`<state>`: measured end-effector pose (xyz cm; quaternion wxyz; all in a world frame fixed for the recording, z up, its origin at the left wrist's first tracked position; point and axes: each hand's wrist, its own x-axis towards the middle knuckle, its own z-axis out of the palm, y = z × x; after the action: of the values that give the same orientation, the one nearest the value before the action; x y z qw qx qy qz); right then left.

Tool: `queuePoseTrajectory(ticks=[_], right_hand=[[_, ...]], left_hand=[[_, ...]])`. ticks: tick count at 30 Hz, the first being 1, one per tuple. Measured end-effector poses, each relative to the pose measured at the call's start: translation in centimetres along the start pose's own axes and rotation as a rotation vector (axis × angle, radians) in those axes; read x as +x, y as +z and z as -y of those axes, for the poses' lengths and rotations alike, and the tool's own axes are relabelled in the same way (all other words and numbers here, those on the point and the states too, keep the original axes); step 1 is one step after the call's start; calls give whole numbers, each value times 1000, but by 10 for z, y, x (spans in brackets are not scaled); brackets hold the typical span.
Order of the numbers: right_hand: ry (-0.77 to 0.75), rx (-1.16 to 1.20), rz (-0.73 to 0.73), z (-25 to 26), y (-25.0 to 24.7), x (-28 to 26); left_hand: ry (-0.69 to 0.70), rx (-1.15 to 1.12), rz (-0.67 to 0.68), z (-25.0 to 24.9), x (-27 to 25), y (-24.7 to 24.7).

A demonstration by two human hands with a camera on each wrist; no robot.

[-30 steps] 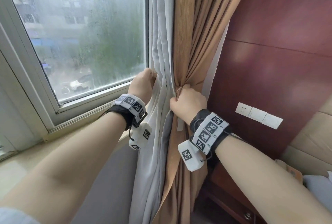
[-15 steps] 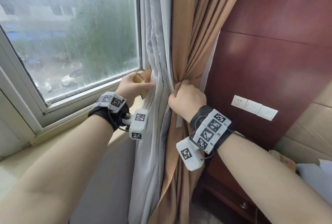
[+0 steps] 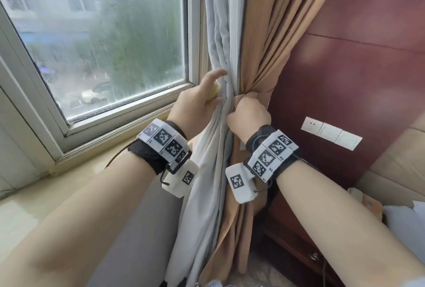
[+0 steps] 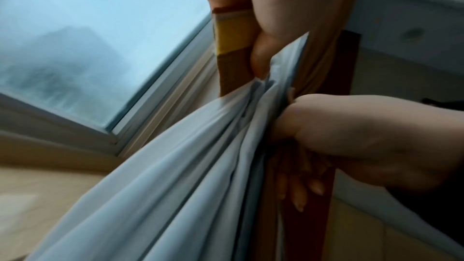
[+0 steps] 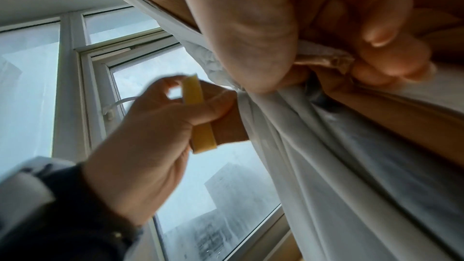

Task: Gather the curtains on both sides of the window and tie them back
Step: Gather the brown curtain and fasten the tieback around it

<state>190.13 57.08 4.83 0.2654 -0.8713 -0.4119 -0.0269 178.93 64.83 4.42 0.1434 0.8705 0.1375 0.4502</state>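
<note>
A grey-white sheer curtain (image 3: 220, 33) and a tan curtain (image 3: 259, 22) hang bunched together at the window's right edge. My right hand (image 3: 248, 114) grips the gathered folds in a fist at sill height. The right wrist view shows its fingers (image 5: 376, 47) curled over tan fabric. My left hand (image 3: 202, 102) is at the bundle's left side, close to the right hand. It pinches a tan tie-back strap with a yellow end (image 5: 198, 126), which shows as a yellow patch (image 3: 216, 90) in the head view. In the left wrist view the strap (image 4: 233, 37) runs along the fingers, against the sheer folds (image 4: 200, 166).
The window pane (image 3: 103, 33) and its pale sill (image 3: 69, 183) lie to the left. A dark red wood panel (image 3: 345, 79) with a white switch plate (image 3: 331, 132) stands right of the curtains. A low cabinet (image 3: 299, 240) and a padded headboard (image 3: 402, 160) are lower right.
My left hand has come away from the curtain's window side with the strap end and moved right, up against the bundle. The right hand has kept its grip.
</note>
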Motion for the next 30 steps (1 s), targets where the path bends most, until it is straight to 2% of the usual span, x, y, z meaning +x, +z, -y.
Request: queuePoseTrajectory(ticks=[2, 3, 6, 9, 11, 16, 20, 24, 30], right_hand=[[-22, 0, -38, -1, 0, -2], [-50, -28, -57, -2, 1, -5], [-198, -63, -97, -11, 5, -13], [-455, 170, -180, -21, 3, -17], [-584, 278, -147, -27, 0, -13], [-623, 342, 159, -41, -14, -1], [-633, 258, 282, -36, -23, 10], [-636, 235, 226, -32, -23, 21], [-794, 173, 134, -28, -19, 25]], left_hand=[[194, 100, 79, 1, 0, 4], [231, 132, 107, 5, 0, 7], [138, 84, 146, 16, 0, 18], [53, -16, 128, 20, 3, 27], [13, -54, 110, 22, 4, 30], [-57, -116, 87, 28, 1, 24], [-77, -138, 86, 30, -1, 22], [-125, -126, 140, 26, -1, 17], [-243, -145, 234, 21, -1, 14]])
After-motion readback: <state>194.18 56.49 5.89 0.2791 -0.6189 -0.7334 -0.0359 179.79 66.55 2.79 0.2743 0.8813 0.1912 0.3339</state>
